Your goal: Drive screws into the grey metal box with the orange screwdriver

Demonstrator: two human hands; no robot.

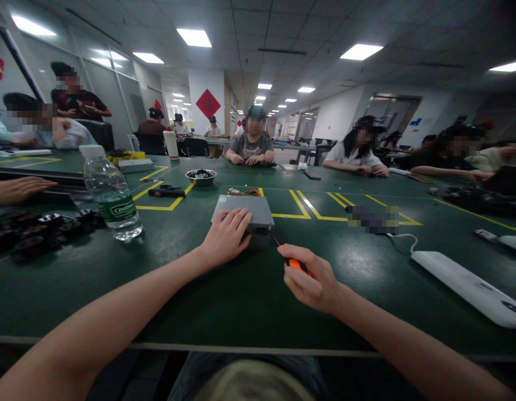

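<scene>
A grey metal computer power supply unit [260, 210] lies on the green table, its socket side facing me and coloured wires at its far side. My left hand [230, 231] rests over its top with the thumb down by the near side, gripping it against the table. Wrapped round the orange-and-black handle of a screwdriver [297, 265] are the fingers of my right hand [314, 281]. The thin shaft points up and left, its tip at the near right corner of the unit; whether it sits in a screw I cannot tell.
A water bottle [116, 195] stands left, beside dark parts [53, 228] and another person's hand [22, 190]. Further back are a metal bowl [200, 177] and a black tool [166, 191]. A white power bank [467, 287] with a cable lies right. Several people sit around the table.
</scene>
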